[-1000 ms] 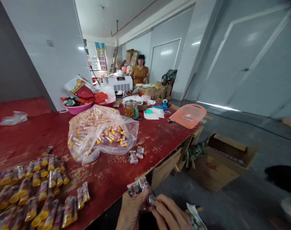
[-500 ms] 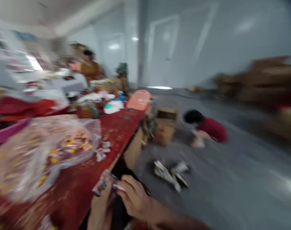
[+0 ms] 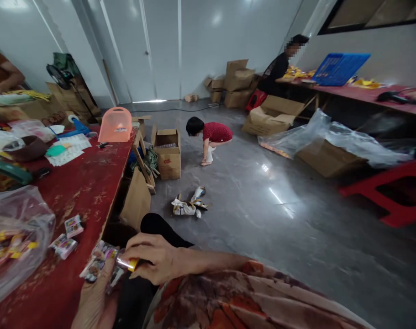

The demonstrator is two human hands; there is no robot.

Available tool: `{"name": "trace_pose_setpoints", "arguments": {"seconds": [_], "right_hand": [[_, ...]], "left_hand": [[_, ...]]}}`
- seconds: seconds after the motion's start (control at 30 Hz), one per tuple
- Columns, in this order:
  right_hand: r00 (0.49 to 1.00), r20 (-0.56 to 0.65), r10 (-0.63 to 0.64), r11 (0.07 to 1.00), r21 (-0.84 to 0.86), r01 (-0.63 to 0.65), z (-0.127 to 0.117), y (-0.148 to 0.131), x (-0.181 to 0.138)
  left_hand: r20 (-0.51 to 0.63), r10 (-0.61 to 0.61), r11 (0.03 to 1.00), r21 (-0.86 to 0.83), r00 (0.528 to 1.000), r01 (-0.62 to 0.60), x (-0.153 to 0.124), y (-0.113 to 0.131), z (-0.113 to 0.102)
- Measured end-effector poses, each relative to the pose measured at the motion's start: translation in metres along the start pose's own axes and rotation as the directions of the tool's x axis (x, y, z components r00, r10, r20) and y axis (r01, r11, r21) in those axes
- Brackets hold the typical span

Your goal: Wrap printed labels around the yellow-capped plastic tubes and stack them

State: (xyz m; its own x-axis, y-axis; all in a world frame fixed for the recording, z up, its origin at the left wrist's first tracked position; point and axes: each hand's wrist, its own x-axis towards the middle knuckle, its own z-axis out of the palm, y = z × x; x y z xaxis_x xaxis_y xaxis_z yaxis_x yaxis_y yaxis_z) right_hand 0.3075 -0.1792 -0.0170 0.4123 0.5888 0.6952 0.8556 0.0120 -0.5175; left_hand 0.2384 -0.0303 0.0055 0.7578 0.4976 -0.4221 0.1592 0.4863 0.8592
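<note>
My left hand is closed around a small bundle of printed packets beside the table's edge. My right hand pinches a small shiny piece with a yellow end, held against the bundle; its exact kind is unclear. Two similar packets, one nearer and one farther, lie on the red table just left of my hands. Farther left is a clear plastic bag of yellow and pink pieces.
An orange chair back rises at the table's far end. An open carton and crumpled scraps are on the floor. A person in red crouches there. On the right are a red stool and another worker.
My view has swung right and steadied, bringing the right-hand table and stool into sight. Both hands still hold the small pieces together, and the yellow end now shows in my right hand.
</note>
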Motion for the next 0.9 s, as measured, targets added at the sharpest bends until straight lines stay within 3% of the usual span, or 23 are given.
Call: {"name": "trace_pose_setpoints", "arguments": {"seconds": [0.17, 0.33, 0.5, 0.6, 0.67, 0.77, 0.9], "right_hand": [[0.961, -0.202, 0.191, 0.965, 0.22, -0.146, 0.002, 0.007, 0.004], [0.956, -0.203, 0.212, 0.937, 0.321, -0.14, 0.002, 0.002, 0.013], [0.944, -0.193, 0.269, 0.931, 0.303, -0.204, 0.003, -0.012, 0.018], [0.98, -0.085, 0.179, 0.947, 0.286, -0.148, 0.0, -0.014, 0.022], [0.994, -0.093, 0.061, 0.975, 0.221, -0.04, -0.001, -0.02, 0.024], [0.981, -0.158, -0.115, 0.993, -0.007, 0.115, 0.001, -0.031, 0.022], [0.97, -0.099, -0.222, 0.961, -0.188, 0.201, 0.006, -0.037, 0.021]], "left_hand": [[0.057, -0.118, 0.991, -0.049, 0.991, 0.121, -0.005, -0.007, 0.016], [-0.015, -0.085, 0.992, -0.098, 0.996, 0.083, -0.016, -0.003, 0.025], [0.075, 0.005, 0.988, -0.153, 0.997, 0.007, -0.029, 0.001, 0.018], [0.067, 0.045, 0.978, -0.209, 0.997, -0.03, -0.03, 0.006, 0.011], [0.079, 0.077, 0.97, -0.238, 0.994, -0.056, -0.034, 0.007, 0.005], [0.083, 0.093, 0.957, -0.284, 0.992, -0.066, -0.04, 0.006, -0.003], [0.045, 0.069, 0.948, -0.315, 0.997, -0.051, -0.044, 0.003, -0.01]]}}
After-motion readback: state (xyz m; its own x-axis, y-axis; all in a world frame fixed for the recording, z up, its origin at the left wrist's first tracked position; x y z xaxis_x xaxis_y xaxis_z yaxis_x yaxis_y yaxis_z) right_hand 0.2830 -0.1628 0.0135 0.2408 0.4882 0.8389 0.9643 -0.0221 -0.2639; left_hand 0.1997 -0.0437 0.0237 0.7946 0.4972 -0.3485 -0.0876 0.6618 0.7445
